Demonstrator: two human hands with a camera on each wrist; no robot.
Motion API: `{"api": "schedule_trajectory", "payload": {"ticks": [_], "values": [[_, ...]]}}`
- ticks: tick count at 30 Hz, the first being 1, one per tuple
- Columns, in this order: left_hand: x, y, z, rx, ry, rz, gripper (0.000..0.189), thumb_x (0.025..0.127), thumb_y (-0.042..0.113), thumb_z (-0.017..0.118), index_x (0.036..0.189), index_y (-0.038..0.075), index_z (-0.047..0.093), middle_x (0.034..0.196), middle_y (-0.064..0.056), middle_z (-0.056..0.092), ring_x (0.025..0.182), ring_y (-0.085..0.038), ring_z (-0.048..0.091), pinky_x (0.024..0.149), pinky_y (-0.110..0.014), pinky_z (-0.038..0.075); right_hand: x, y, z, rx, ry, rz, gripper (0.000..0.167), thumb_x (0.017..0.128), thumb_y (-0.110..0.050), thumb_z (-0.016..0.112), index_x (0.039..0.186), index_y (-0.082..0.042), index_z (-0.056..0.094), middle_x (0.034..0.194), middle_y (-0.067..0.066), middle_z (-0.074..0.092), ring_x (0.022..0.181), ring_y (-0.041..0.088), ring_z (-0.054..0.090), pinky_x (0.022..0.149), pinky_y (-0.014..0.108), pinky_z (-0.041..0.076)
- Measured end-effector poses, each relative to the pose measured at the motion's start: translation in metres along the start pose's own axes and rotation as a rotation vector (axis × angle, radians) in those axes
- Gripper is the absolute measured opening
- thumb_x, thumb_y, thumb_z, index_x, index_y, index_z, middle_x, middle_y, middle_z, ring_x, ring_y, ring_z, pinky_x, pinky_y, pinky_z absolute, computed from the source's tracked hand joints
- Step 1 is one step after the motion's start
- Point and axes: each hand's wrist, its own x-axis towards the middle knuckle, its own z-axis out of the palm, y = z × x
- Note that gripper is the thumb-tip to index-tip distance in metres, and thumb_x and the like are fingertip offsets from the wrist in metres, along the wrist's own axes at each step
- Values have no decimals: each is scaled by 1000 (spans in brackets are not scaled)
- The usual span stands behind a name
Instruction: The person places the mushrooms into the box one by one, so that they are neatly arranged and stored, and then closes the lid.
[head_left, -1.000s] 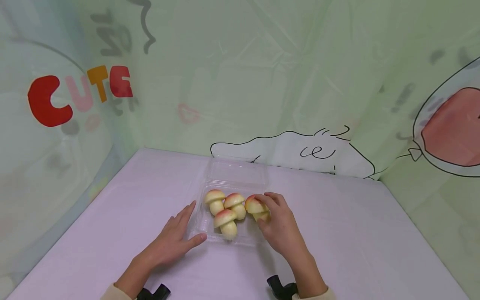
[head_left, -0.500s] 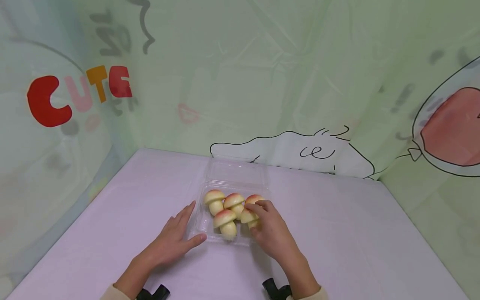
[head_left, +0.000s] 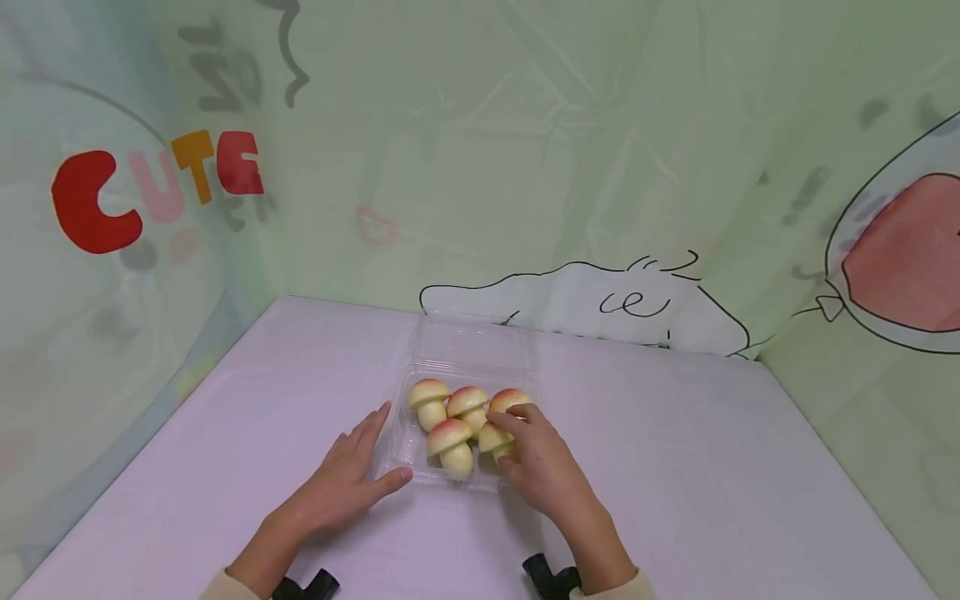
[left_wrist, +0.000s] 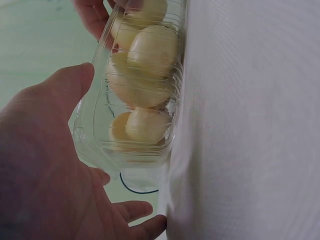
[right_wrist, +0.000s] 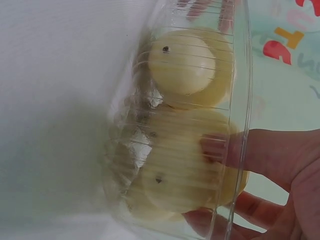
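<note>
Several pale yellow mushrooms with red-tinged caps, looking like models, lie in a clear plastic box (head_left: 408, 450). My right hand (head_left: 551, 471) pinches the front-right mushroom (head_left: 493, 438), its fingers over the cap. In the right wrist view, the thumb reaches inside the box wall against that mushroom (right_wrist: 175, 175). Behind it lies another red-topped mushroom (head_left: 508, 398), partly hidden by the fingers. My left hand (head_left: 348, 479) stays by the box's left side, fingers extended and thumb near the front corner. The left wrist view shows this hand (left_wrist: 55, 145) gripping nothing.
The box's transparent lid (head_left: 474, 342) is folded back towards the rear wall. A pale lilac cloth covers the table (head_left: 675, 467). Printed green sheets (head_left: 480, 167) enclose the back and sides. Black wrist mounts (head_left: 551, 575) sit below both hands.
My right hand has moved left and towards me, bringing a mushroom into the box's front-right area beside the others. It has barely shifted in the last half second. My left hand has stayed put.
</note>
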Motion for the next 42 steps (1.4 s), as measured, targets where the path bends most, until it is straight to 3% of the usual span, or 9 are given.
{"api": "schedule_trajectory", "payload": {"ticks": [22, 35, 42], "values": [[1, -4, 2, -9, -2, 2, 98, 97, 61, 61, 168, 16, 12, 171, -19, 22, 159, -38, 18, 128, -65, 7, 0, 1, 4, -36, 3, -8, 40, 79, 12, 72, 114, -6, 76, 116, 10, 65, 100, 26, 66, 79, 40, 54], [0, -3, 0, -9, -1, 5, 97, 97, 61, 61, 168, 15, 13, 171, -19, 23, 159, -39, 19, 127, -66, 8, -2, -4, -5, -78, 27, 5, 37, 77, 5, 79, 113, -5, 76, 113, 10, 67, 103, 28, 68, 87, 46, 58], [0, -2, 1, -8, -5, 2, 98, 97, 60, 62, 167, 13, 14, 170, -21, 23, 159, -39, 19, 127, -66, 8, -2, 0, -16, -37, 43, 49, 34, 86, -6, 79, 120, -7, 75, 118, 12, 68, 109, 31, 67, 92, 49, 57]]}}
